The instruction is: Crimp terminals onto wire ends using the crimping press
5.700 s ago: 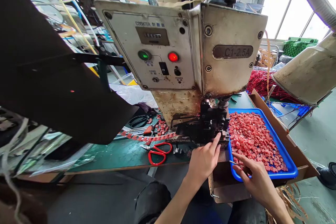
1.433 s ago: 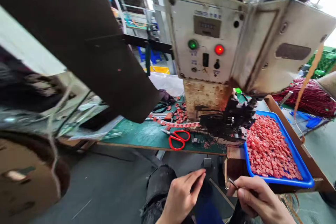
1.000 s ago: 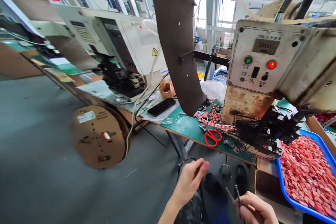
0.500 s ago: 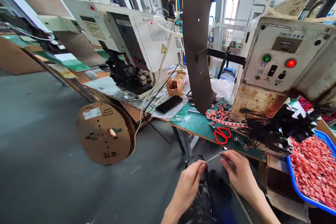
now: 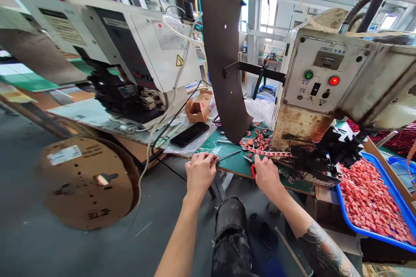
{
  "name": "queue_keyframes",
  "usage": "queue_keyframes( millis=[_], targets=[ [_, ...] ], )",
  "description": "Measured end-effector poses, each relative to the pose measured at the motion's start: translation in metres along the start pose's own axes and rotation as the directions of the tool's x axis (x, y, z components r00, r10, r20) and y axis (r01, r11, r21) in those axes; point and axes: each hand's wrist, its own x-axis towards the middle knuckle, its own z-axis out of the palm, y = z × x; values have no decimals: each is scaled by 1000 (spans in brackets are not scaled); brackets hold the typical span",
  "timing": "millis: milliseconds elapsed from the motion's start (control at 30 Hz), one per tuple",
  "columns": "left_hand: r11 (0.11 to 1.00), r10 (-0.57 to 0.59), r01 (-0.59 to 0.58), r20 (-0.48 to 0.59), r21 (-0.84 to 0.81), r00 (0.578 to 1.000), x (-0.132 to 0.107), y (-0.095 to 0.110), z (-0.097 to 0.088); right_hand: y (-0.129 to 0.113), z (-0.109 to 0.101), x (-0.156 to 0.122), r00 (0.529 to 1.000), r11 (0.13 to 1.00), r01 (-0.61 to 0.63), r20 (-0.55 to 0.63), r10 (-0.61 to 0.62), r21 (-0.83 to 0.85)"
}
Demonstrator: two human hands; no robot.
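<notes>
My left hand [image 5: 200, 173] is closed at the front edge of the green bench top, with a thin grey metal rod [image 5: 230, 155] sticking out to the right from its fingertips. The rod's near end is hidden in the fingers. To the right, my right hand [image 5: 267, 174] curls over a pair of red-handled scissors [image 5: 253, 170]. Their blades point up and left, and most of the handles are covered by the fingers. Behind that hand, a strip of small pink pieces [image 5: 273, 154] runs into the machine head, with loose pink pieces [image 5: 261, 140] scattered beyond it.
A stained machine with a counter panel [image 5: 321, 69] stands on the right, beside a blue tray [image 5: 347, 216] of pink pieces. A brown curved strip [image 5: 224, 52] hangs over the bench. Left are a phone [image 5: 190, 134], an open carton [image 5: 199, 107], another machine [image 5: 156, 47] and a cardboard reel [image 5: 91, 181].
Both hands have moved up and forward from above the lap to the bench edge. My right hand has let go of the thin piece there and closed over the scissors. The view has shifted right.
</notes>
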Motion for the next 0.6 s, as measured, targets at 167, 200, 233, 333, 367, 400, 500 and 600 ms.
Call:
queue_keyframes(
  millis=[167, 200, 233, 333, 367, 400, 500, 600],
  targets=[
    [999, 18, -23, -94, -44, 995, 7, 7, 9, 2, -12, -22, 998, 995, 53, 10, -54, 83],
    [996, 42, -51, -126, -69, 991, 5, 10, 10, 3, -14, -31, 997, 992, 75, 10, -76, 102],
    [990, 71, -89, -153, -108, 986, 3, 14, 12, 5, -17, -41, 995, 988, 93, 16, -96, 125],
    [928, 186, -242, -213, -282, 959, -12, 30, 18, 25, -26, -82, 989, 947, 132, 25, -145, 294],
    [893, 224, -294, -230, -341, 947, -19, 36, 20, 36, -28, -99, 987, 907, 147, 8, -163, 395],
    [855, 257, -337, -243, -394, 935, -27, 42, 22, 50, -31, -118, 983, 855, 165, -6, -186, 493],
    [799, 294, -394, -277, -455, 915, -53, 52, 24, 105, -39, -182, 986, 747, 133, -8, -169, 651],
    [784, 254, -352, -253, -512, 934, -75, 58, 25, 173, -46, -240, 988, 685, -69, -44, 147, 726]
  ],
)
